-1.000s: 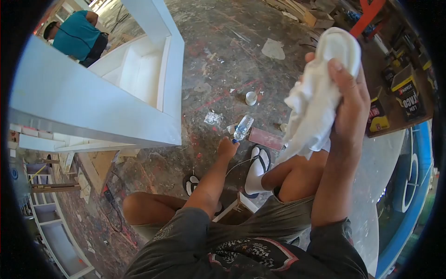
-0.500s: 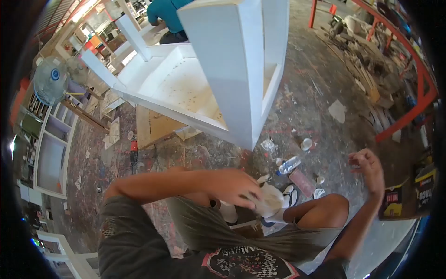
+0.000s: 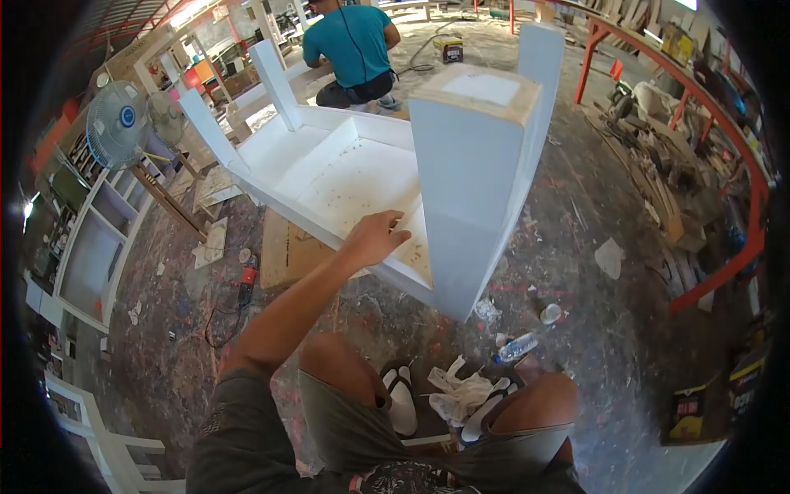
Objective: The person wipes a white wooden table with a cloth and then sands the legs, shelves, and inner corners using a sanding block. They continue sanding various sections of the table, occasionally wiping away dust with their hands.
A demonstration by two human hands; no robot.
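Fingers [image 3: 393, 224] on white cabinet [image 3: 346, 177] (inside speckled)

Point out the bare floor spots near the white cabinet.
Free: floor between the cabinet and red frame; floor left of the plywood sheet. Crowded: by the feet, with rag, bottle and cup.

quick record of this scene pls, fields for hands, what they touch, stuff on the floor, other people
left hand: left hand open, resting on the edge of the white table, which lies upside down
right hand: not in view
by the feet: white rag crumpled on the floor beside the sandals
floor nearby: plastic bottle, small cup
other person: person in a teal shirt, crouched at the far side
left side: fan
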